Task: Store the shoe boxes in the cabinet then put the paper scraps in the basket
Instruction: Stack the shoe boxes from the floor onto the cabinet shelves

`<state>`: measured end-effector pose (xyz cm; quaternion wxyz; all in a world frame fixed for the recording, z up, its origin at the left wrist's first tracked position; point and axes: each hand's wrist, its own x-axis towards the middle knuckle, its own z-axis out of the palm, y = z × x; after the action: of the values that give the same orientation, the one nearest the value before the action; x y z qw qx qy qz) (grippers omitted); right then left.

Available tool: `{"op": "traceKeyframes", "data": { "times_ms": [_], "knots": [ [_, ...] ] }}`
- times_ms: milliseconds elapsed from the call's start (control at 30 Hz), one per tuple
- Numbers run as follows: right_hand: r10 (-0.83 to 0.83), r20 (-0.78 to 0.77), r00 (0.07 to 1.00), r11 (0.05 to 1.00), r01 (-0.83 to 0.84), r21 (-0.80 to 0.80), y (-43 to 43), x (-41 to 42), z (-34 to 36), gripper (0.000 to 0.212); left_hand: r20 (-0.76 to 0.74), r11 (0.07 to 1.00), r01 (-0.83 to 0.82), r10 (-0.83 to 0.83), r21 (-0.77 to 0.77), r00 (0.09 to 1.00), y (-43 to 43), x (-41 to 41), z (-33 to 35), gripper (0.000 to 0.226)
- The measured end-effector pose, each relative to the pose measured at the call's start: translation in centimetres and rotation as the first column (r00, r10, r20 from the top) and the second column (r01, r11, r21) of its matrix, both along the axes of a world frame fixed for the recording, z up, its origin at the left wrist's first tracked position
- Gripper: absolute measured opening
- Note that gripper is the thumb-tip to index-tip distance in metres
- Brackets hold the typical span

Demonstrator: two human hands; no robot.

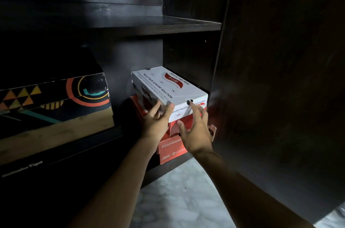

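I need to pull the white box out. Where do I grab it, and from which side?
Take the white box by its near short end, one hand on each long side by the front corners, coming in from the open front. That end faces out; the far end sits deep inside and the cabinet wall looks close on the right.

Bare forearms point(119, 181), dark-painted fingernails point(188, 102)
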<state>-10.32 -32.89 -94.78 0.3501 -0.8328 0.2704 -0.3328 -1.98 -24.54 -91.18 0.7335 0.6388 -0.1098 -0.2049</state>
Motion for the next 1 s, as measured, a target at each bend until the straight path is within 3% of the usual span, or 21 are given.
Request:
{"op": "traceKeyframes", "data": {
  "times_ms": [100, 300, 500, 700, 800, 1000],
  "knots": [
    [0.012, -0.017, 1.0, 1.0, -0.012, -0.009, -0.1, -0.5, 0.3, 0.066, -0.017, 1.0, 0.01, -0.011, -0.004, 1.0, 0.2, 0.2, -0.2, 0.053],
    [0.04, -0.124, 0.992, 0.998, -0.033, 0.058, -0.8, -2.3, 1.6, 0.062, 0.033, 0.984, 0.032, -0.039, 0.174, 0.999, 0.4, -0.5, 1.5, 0.062],
    [-0.002, -0.179, 0.984, 0.993, 0.023, 0.115, -0.7, -6.4, 3.1, 0.049, 0.099, 0.966, 0.045, -0.072, 0.253, 0.992, 0.6, -3.6, 2.6, 0.04],
    [-0.098, -0.339, 0.936, 0.994, 0.106, 0.004, -0.2, -12.2, 6.3, 0.033, -0.054, 0.97, 0.095, -0.085, 0.225, 0.995, 0.5, -8.0, 5.2, 0.054],
    [-0.155, -0.383, 0.911, 0.988, 0.148, -0.048, 0.3, -15.6, 8.0, 0.032, -0.082, 0.96, 0.193, -0.18, 0.202, 0.98, 0.3, -11.2, 6.4, 0.037],
    [-0.383, -0.446, 0.809, 0.922, 0.364, -0.13, 3.4, -25.2, 8.0, 0.033, -0.039, 0.808, 0.511, -0.524, 0.294, 0.851, -1.2, -20.3, 5.5, 0.025]
  ]
}}
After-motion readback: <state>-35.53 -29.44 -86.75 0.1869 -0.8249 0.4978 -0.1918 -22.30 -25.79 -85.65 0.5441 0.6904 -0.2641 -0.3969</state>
